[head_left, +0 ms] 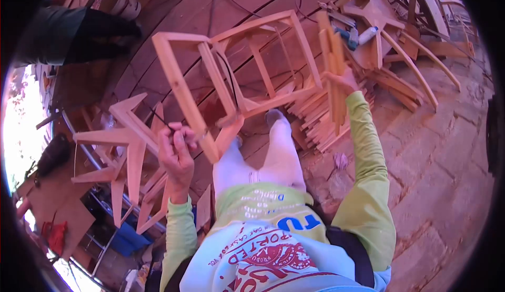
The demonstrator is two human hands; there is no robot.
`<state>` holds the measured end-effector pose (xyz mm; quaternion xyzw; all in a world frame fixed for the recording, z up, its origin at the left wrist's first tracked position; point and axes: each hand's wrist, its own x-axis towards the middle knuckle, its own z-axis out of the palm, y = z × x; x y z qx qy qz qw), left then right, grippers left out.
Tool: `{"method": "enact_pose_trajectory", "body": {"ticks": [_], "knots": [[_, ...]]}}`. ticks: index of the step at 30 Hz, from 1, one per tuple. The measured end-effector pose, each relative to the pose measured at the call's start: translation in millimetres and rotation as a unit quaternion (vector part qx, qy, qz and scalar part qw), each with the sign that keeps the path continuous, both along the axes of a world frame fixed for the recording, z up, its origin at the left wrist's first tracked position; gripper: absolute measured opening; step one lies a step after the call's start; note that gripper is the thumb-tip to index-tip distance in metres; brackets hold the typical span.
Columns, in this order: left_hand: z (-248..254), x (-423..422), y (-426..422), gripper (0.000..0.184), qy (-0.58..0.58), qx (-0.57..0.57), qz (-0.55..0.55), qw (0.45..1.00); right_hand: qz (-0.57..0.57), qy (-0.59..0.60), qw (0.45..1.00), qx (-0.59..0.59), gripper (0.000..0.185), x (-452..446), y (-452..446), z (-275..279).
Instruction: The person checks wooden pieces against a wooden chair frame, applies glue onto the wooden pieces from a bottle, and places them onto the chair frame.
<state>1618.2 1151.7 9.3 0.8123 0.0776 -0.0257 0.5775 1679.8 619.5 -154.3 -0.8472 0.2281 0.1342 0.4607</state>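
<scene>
My right hand is closed around a bundle of wooden slats, which stand out lengthwise on both sides of it. My left hand has its fingers curled together beside the near leg of a wooden chair frame. A thin dark line runs out from those fingertips, but I cannot make out what it is. The chair frame lies tilted in front of my legs, with crossbars and open gaps between its rails. Below my right hand, more loose slats are piled on the floor.
Star-shaped wooden pieces stand at the left. Another star-shaped piece is at the upper right, near a teal tool and a white bottle. A person in dark clothes is at upper left, near a bucket. Cables cross the floor.
</scene>
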Motion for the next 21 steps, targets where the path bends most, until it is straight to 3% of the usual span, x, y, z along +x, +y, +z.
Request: {"method": "enact_pose_trajectory", "body": {"ticks": [2,5,10,13,16,17,18,19,21], "knots": [[-24,4,-21,0.019,0.003,0.015,0.0,1.0,0.097,-0.046,0.989,-0.103,0.07,47,-22,-92],[-51,4,-63,0.018,0.048,0.024,0.048,0.997,0.173,0.078,0.955,-0.228,0.076,126,-9,-140],[-100,-2,-92,0.018,0.118,0.044,0.06,0.99,0.244,0.073,0.925,-0.283,0.071,210,6,-214],[-110,-1,-105,0.018,0.141,0.039,0.082,0.986,0.248,0.105,0.926,-0.264,0.076,232,18,-222],[-115,4,-116,0.018,0.136,0.027,0.099,0.985,0.207,-0.015,0.968,-0.143,0.075,217,-4,-263],[-115,7,-118,0.018,0.131,0.028,0.102,0.986,0.2,-0.072,0.976,-0.048,0.068,208,-10,-252],[-107,8,-115,0.018,0.127,0.034,0.108,0.986,0.11,0.058,0.981,0.15,0.057,193,-3,-213],[-98,13,-112,0.018,0.099,0.048,0.086,0.99,0.063,0.129,0.958,0.248,0.052,180,-11,-200],[-81,29,-106,0.017,0.036,0.069,0.038,0.996,0.001,0.136,0.87,0.474,0.057,134,2,-121]]}}
